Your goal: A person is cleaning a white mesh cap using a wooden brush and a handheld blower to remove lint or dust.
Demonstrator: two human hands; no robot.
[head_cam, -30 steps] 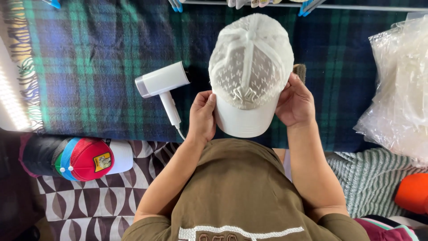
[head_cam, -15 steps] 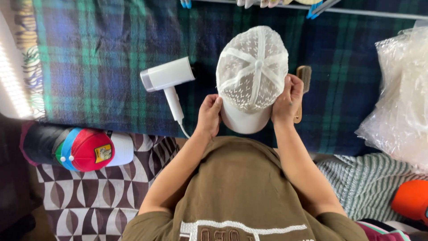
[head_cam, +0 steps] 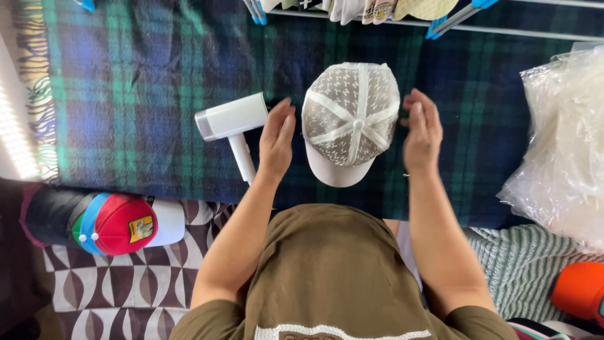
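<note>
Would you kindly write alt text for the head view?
A white mesh cap lies on a plaid blanket between an open left hand and right hand, neither touching it. A white handheld steamer lies left of it.

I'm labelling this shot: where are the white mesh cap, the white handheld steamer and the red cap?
white mesh cap (head_cam: 350, 119), head view, crown top.
white handheld steamer (head_cam: 231, 117), head view, body.
red cap (head_cam: 123, 225), head view, front panel.

White cap (head_cam: 350, 119) lies crown-up on the plaid blanket (head_cam: 126, 94), between the left hand (head_cam: 277, 140) and right hand (head_cam: 421, 132); mesh panels patterned (pale seams meeting at a top button); brim pointing toward the person; neither hand touching it.
</note>
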